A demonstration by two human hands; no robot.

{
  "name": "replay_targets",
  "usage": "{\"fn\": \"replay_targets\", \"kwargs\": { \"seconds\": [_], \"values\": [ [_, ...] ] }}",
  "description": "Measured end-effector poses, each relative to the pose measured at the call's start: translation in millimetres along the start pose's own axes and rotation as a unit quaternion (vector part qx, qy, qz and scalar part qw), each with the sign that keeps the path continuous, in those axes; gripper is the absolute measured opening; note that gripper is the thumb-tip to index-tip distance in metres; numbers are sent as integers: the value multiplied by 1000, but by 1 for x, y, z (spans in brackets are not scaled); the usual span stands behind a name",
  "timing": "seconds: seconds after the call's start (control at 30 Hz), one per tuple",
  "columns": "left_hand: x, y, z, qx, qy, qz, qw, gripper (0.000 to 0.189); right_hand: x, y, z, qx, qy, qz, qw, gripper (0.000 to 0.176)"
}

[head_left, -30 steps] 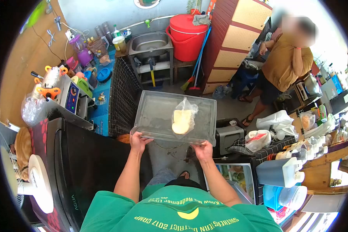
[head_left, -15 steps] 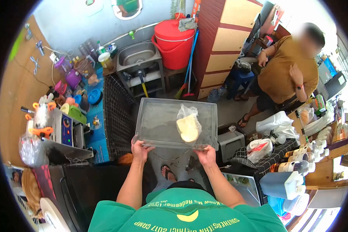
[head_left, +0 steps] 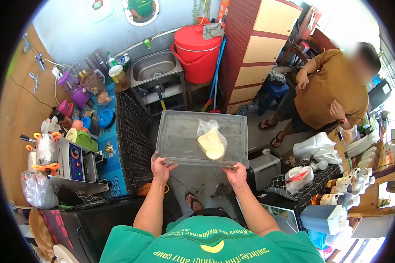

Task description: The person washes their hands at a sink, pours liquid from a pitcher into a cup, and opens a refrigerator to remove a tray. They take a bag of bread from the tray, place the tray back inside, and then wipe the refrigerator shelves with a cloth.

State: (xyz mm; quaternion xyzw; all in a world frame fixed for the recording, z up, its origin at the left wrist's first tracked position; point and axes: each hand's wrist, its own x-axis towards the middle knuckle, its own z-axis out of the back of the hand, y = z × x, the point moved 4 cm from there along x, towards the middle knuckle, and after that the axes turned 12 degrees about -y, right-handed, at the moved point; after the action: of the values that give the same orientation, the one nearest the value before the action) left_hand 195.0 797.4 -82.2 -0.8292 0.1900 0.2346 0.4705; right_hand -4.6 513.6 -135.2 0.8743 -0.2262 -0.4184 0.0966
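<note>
Both hands carry a shallow, see-through grey plastic tray (head_left: 175, 136) level in front of my body. My left hand (head_left: 161, 168) grips its near left corner, thumb along the rim and fingers beneath. At the near right corner, my right hand (head_left: 235, 173) holds the rim the same way. A clear plastic bag (head_left: 207, 126) lies on the right half of the tray. Inside the bag are pale yellow, rounded, bread-like pieces (head_left: 213, 144). The fingers under the tray are partly hidden.
A metal sink (head_left: 156, 70) and a lidded red bucket (head_left: 199, 55) stand ahead, beside drawers (head_left: 261, 48). At left, a blue-covered counter (head_left: 114, 153) carries a sealing machine (head_left: 77, 158). Several bottles (head_left: 335, 199) line the right side. Another person (head_left: 329, 92) stands ahead right.
The tray stays in both hands, and the bag sits slightly further left on it. The other person has moved a little to the right and down in view. My visible foot has shifted slightly.
</note>
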Motion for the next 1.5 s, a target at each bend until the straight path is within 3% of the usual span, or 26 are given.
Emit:
{"fn": "replay_targets", "kwargs": {
  "seconds": [0.1,0.17,0.57,0.97,1.07,1.33,1.5],
  "values": [
    [11,-6,1,-5,-8,-2,1000,63,3,-3,-12,-1,5,4,1000,17],
    [29,-5,7,15,40,20,999,58,6,-5,-20,-2,11,5,1000,16],
    [46,-38,18,2,-2,-2,1000,48,32,-30,-60,-18,13,-20,1000,12],
    [56,-67,38,-18,-45,-30,998,52,42,-55,-94,-64,23,-38,997,10],
    [59,-70,39,-17,-52,-31,998,51,42,-57,-101,-61,17,-27,998,31],
    [85,-77,37,-75,-50,-19,996,55,51,-54,-138,-78,23,-47,996,25],
    [102,-91,28,-81,-53,-28,995,55,72,-56,-159,-80,30,-53,995,30]
  ]
}}
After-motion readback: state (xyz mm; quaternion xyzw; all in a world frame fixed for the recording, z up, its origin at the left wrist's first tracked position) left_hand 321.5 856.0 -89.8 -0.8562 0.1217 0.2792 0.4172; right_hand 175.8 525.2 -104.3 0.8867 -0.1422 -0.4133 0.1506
